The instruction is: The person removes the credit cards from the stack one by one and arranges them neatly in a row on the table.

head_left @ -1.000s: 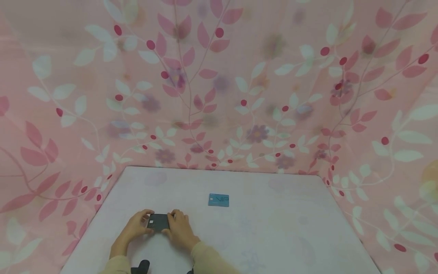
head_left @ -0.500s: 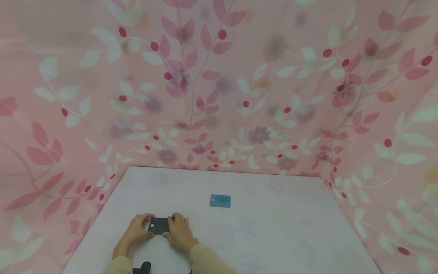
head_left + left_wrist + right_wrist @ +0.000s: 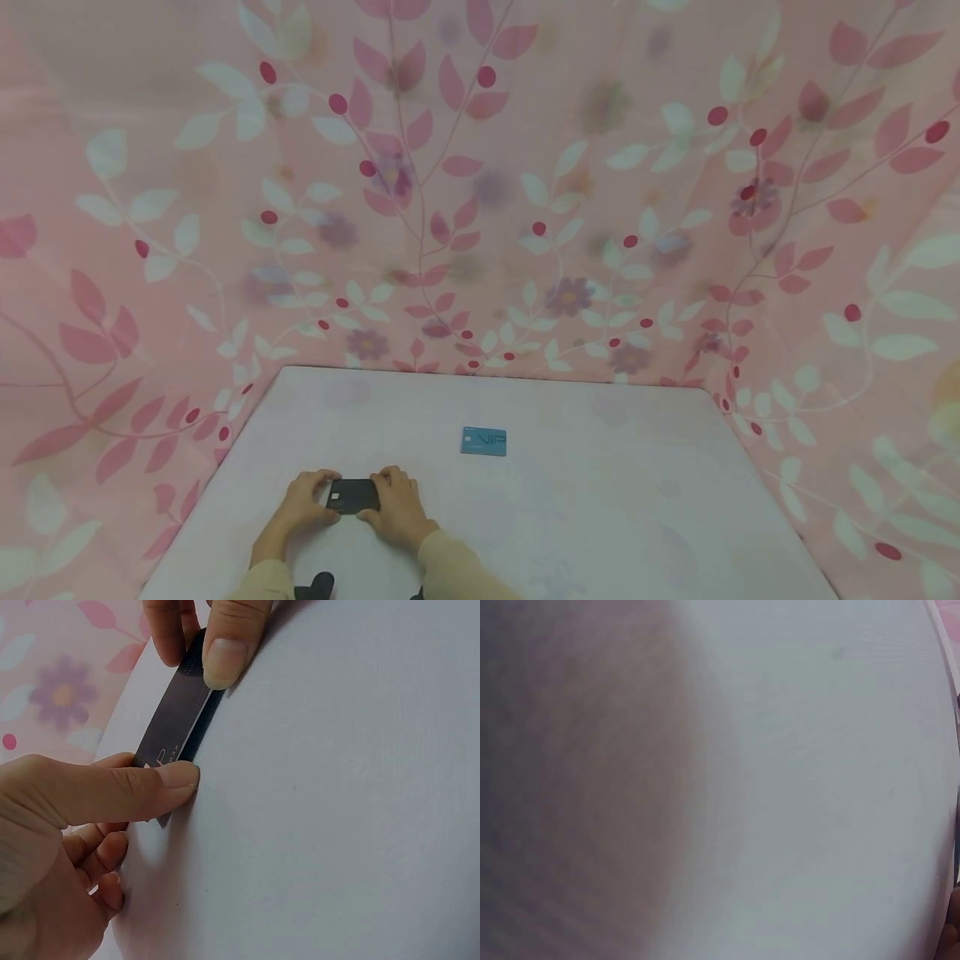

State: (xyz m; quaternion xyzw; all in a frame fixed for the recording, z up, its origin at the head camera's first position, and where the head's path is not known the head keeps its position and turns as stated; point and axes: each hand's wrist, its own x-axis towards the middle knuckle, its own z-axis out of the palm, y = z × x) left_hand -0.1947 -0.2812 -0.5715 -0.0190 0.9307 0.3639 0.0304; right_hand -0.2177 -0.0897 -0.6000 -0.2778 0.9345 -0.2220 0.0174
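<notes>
A black card with a pale chip lies level between both hands at the left front of the white table. My left hand pinches its left end, thumb along the near edge and fingers at the far edge. The right hand pinches the other end the same way. In the left wrist view the black card shows light lettering near the left thumb, and a dark blue layer shows beneath its near edge. The right thumb presses on the far end.
A blue card marked VIP lies on the white table, beyond and right of the hands. Pink floral cloth walls in the table's back and sides. A dark object sits at the bottom edge. A blur fills the right wrist view's left side.
The right hand has slid slightly to the right, and more of the black card's top shows. The left hand keeps its hold. The head view has shifted a little.
</notes>
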